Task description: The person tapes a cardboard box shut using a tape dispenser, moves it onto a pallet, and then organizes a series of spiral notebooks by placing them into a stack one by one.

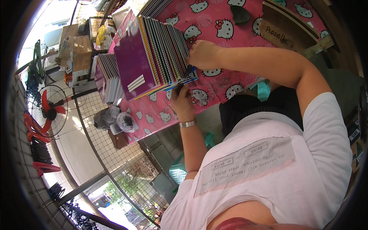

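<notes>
A tall stack of spiral notebooks (163, 51) with purple covers stands on the pink, cat-patterned tablecloth (165, 115). Its many coils, in black, white, yellow and other colours, face me. My right hand (205, 55) is closed at the near right side of the stack, beside a small dark object (189, 70) whose kind I cannot make out. With a watch on its wrist, my left hand (182, 100) is at the lower near corner. Its fingers are curled against a small black thing (178, 89), too small to name, close to the bottom notebooks.
A second notebook pile (108, 78) stands left of the stack, and more notebooks (153, 7) lie at the back. Clear plastic wrap (125, 122) sits at the table's left end. Curved brown boards (283, 28) are at the right. A red-bladed fan (50, 110) stands beyond the table.
</notes>
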The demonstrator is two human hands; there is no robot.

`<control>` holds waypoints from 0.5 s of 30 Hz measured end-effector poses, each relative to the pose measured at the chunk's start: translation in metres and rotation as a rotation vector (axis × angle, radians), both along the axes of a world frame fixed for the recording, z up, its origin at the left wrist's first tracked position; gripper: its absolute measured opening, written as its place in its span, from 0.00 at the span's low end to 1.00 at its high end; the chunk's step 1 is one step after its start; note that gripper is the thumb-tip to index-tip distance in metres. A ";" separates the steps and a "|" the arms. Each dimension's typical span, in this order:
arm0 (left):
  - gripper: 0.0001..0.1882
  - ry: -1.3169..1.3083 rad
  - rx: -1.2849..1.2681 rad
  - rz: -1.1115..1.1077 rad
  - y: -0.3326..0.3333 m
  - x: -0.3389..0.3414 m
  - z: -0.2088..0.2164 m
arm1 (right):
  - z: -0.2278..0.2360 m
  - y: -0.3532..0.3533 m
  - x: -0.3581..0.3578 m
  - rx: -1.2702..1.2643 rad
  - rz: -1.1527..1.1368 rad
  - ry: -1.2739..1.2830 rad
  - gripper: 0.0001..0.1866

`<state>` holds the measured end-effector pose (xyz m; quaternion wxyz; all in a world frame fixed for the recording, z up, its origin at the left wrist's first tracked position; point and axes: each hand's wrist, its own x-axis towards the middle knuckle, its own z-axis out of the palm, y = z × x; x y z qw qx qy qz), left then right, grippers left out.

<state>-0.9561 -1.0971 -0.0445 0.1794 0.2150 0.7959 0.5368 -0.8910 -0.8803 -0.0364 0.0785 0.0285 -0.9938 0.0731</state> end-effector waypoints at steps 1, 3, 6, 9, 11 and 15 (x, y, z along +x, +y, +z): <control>0.08 -0.032 0.041 0.013 -0.001 0.000 0.000 | -0.007 0.003 0.003 0.041 -0.007 0.070 0.10; 0.09 -0.510 0.344 0.221 0.001 -0.001 0.001 | -0.018 0.006 0.002 0.106 -0.002 0.262 0.10; 0.11 -0.534 0.344 0.234 0.002 0.000 -0.002 | -0.024 0.004 -0.001 0.147 0.034 0.440 0.10; 0.12 0.588 -0.282 -0.247 -0.003 -0.001 -0.008 | -0.013 -0.007 -0.008 0.094 0.057 0.192 0.10; 0.11 -0.059 0.025 0.008 0.003 -0.002 -0.009 | -0.005 -0.010 -0.010 0.025 0.058 -0.042 0.09; 0.10 -0.061 0.085 0.005 -0.001 -0.004 -0.016 | -0.016 -0.001 -0.006 0.004 0.017 0.043 0.09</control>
